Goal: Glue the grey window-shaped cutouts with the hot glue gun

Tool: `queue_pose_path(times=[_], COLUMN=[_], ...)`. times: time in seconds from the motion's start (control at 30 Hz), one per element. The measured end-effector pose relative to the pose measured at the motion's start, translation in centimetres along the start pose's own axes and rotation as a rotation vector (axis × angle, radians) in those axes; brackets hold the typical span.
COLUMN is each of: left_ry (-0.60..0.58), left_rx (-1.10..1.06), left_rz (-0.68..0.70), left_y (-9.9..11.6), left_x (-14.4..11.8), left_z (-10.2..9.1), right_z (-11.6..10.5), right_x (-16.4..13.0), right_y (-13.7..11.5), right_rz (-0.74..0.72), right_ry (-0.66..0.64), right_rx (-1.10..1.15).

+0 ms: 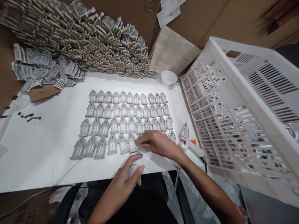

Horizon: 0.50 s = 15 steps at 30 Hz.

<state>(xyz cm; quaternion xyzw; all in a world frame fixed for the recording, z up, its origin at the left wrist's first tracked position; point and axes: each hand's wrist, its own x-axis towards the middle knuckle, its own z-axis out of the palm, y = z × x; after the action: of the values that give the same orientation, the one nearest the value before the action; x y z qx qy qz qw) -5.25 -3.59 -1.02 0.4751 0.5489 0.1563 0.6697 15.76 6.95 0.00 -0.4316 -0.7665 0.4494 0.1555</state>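
Small grey arched window pieces (123, 125) lie in several rows on the white table. My right hand (155, 143) is over the front row, its fingers bent and pressed together at one of the arched pieces; what the fingertips hold, if anything, is hidden. Just in front of that row, near the table edge, my left hand (128, 175) curls around something pale and whitish (132, 169), mostly covered by the thumb and fingers. Its exact kind cannot be made out.
A large heap of similar pieces (93, 40) fills the back left, with a cardboard scrap (44, 92) before it. A white bowl (168, 77) stands at the back. To the right are a glue gun (184, 134) and a white slatted crate (224, 65). Black bits (30, 116) lie left.
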Motion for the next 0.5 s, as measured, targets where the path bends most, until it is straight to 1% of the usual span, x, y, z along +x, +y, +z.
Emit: queue_pose_path(times=[0.1, 0.3, 0.4, 0.5], left_ry=[-0.005, 0.001, -0.015, -0.028], left_rx=[0.013, 0.018, 0.022, 0.026], left_rz=[0.005, 0.014, 0.012, 0.019], left_y=[-0.04, -0.14, -0.28, -0.41], left_x=[0.04, 0.09, 0.26, 0.35], left_z=[-0.04, -0.09, -0.12, -0.11], right_z=[0.08, -0.05, -0.04, 0.1], right_x=[-0.25, -0.43, -0.33, -0.28], right_y=[0.13, 0.02, 0.02, 0.13], right_rz=[-0.015, -0.02, -0.017, 0.004], right_ry=[0.011, 0.018, 0.0, 0.003], right_rx=[-0.071, -0.12, -0.105, -0.043])
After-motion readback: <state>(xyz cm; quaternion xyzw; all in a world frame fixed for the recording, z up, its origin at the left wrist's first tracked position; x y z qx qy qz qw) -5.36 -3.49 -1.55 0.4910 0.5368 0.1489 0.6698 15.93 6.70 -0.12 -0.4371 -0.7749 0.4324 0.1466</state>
